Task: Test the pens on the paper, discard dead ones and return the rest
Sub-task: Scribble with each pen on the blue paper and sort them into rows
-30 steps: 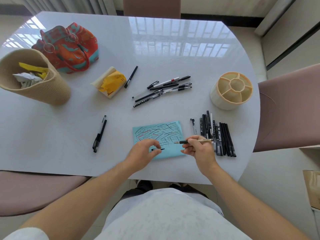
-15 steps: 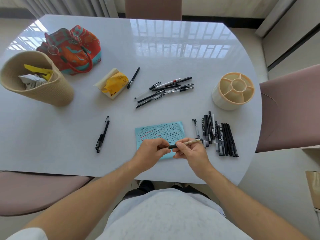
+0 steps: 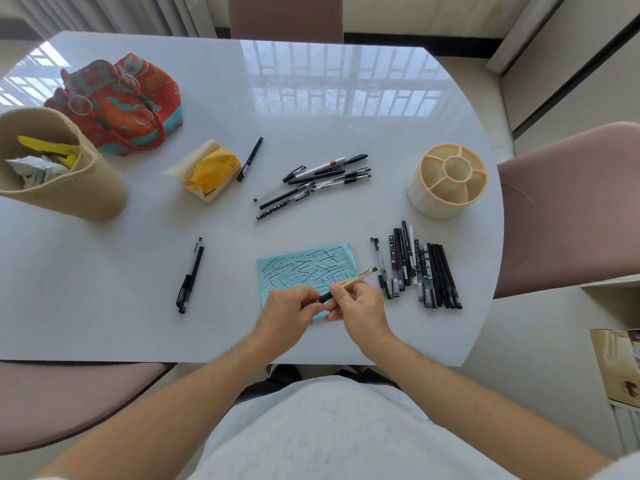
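Observation:
A blue paper (image 3: pixel 304 268) covered with black and red test strokes lies near the table's front edge. Both hands meet just above its near edge. My right hand (image 3: pixel 360 306) grips a thin beige pen (image 3: pixel 358 277) that points up and right. My left hand (image 3: pixel 291 311) pinches the black cap at the pen's lower end. A row of several black pens (image 3: pixel 420 268) lies right of the paper. Another loose group of pens (image 3: pixel 315 183) lies beyond it. An empty cream divided pen holder (image 3: pixel 448 180) stands at the right.
A woven basket (image 3: pixel 65 181) with crumpled paper and yellow scraps stands at the left. Behind it sits a red patterned bag (image 3: pixel 121 102). A yellow tissue pack (image 3: pixel 207 169) lies mid-table, with single black pens at its right (image 3: pixel 250 159) and at the front left (image 3: pixel 190 277). Pink chairs surround the table.
My hands have come together: the left one carried the black cap from over the paper to the pen's tip. The right hand has tilted the pen upward.

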Motion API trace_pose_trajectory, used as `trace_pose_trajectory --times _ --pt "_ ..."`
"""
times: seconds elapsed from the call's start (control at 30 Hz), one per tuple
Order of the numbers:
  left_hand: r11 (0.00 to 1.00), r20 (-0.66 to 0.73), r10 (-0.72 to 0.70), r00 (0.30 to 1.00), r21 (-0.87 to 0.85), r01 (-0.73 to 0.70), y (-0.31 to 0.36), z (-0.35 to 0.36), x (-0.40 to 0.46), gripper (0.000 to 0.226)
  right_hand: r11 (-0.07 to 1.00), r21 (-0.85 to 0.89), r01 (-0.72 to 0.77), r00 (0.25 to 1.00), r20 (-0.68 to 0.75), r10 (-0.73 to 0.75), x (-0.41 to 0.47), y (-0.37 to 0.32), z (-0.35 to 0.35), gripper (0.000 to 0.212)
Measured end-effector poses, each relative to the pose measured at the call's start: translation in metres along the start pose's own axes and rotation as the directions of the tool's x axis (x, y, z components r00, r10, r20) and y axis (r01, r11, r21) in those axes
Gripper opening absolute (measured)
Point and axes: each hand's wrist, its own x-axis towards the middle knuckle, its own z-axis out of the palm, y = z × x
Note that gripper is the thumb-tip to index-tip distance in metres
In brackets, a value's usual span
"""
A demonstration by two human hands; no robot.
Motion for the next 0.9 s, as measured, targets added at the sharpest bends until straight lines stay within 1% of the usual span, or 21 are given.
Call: trace_pose_trajectory --times 0.17,0.23,0.3,0.37,0.43,0.47,0.53,0.6,0.7,0.77,0.83,0.9 --pt "0.998 0.094 -0.013 0.996 -0.059 0.019 0.001 -0.009 0.011 0.009 1.000 -0.003 -0.031 0.997 0.072 0.031 0.011 -0.014 -0.012 0.014" --pt "0.998 0.093 -0.002 0.996 -0.069 0.009 0.003 -0.013 0.021 0.017 0.998 0.056 -0.013 0.999 0.053 0.010 0.022 -0.026 -0.029 0.013" --pt "0.997 0.069 -0.005 0.998 -0.076 0.010 -0.002 -0.018 0.028 0.029 0.994 0.105 0.010 1.000 -0.003 -0.010 0.032 -0.038 -0.053 0.011" --pt "1.000 0.046 -0.006 0.999 -0.020 0.006 -0.012 -0.024 0.028 0.032 0.999 0.026 0.026 0.998 -0.062 -0.024 0.041 -0.045 -0.078 0.005" --pt "0.997 0.015 0.012 1.000 0.074 -0.013 -0.026 -0.029 0.026 0.031 0.988 -0.152 0.019 0.993 -0.112 -0.037 0.049 -0.045 -0.099 0.005" --pt "0.992 -0.002 0.020 1.000 0.126 -0.019 -0.032 -0.031 0.024 0.030 0.964 -0.264 0.017 0.989 -0.134 -0.054 0.053 -0.045 -0.106 0.006" --pt "0.975 -0.023 0.033 0.999 0.222 -0.027 -0.044 -0.034 0.020 0.028 0.869 -0.495 0.029 0.986 -0.131 -0.107 0.063 -0.043 -0.111 0.008" --pt "0.962 -0.019 0.042 0.999 0.272 -0.035 -0.054 -0.036 0.016 0.027 0.770 -0.636 0.060 0.989 -0.069 -0.134 0.072 -0.042 -0.108 0.011" --pt "0.950 -0.020 0.062 0.998 0.307 -0.053 -0.064 -0.036 0.011 0.030 0.618 -0.774 0.137 0.989 0.073 -0.128 0.082 -0.037 -0.091 0.020" --pt "0.937 -0.011 0.066 0.998 0.345 -0.058 -0.069 -0.036 0.009 0.032 0.501 -0.845 0.185 0.982 0.138 -0.130 0.089 -0.032 -0.078 0.032" --pt "0.923 0.003 0.063 0.998 0.380 -0.060 -0.073 -0.036 0.006 0.034 0.400 -0.897 0.189 0.981 0.152 -0.123 0.094 -0.026 -0.071 0.038" --pt "0.920 0.012 0.065 0.998 0.386 -0.065 -0.077 -0.036 0.005 0.035 0.308 -0.936 0.173 0.983 0.143 -0.116 0.097 -0.023 -0.071 0.034"
